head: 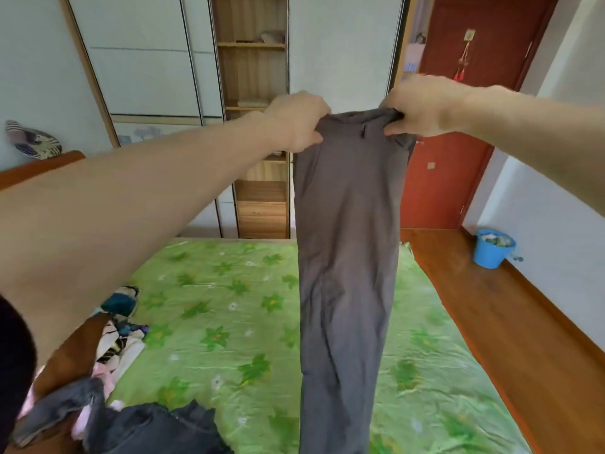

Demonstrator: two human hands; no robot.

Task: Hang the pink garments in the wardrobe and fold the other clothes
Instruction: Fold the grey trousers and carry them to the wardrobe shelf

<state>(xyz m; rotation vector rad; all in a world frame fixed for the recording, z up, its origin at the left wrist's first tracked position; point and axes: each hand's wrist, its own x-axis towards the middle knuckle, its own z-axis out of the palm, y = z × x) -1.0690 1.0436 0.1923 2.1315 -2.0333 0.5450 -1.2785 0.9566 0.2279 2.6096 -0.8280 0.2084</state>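
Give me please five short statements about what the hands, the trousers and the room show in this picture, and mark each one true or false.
1. Both hands, the left hand and the right hand, hold the grey trousers at the waistband. True.
2. The trousers lie flat and folded on the bed. False: they hang full length in the air above the green bedsheet.
3. A blue bucket stands on the wooden floor by the wall on the right. True.
4. The garment in the grip is pink. False: it is grey.
5. A pile of other clothes lies at the near left of the bed. True.
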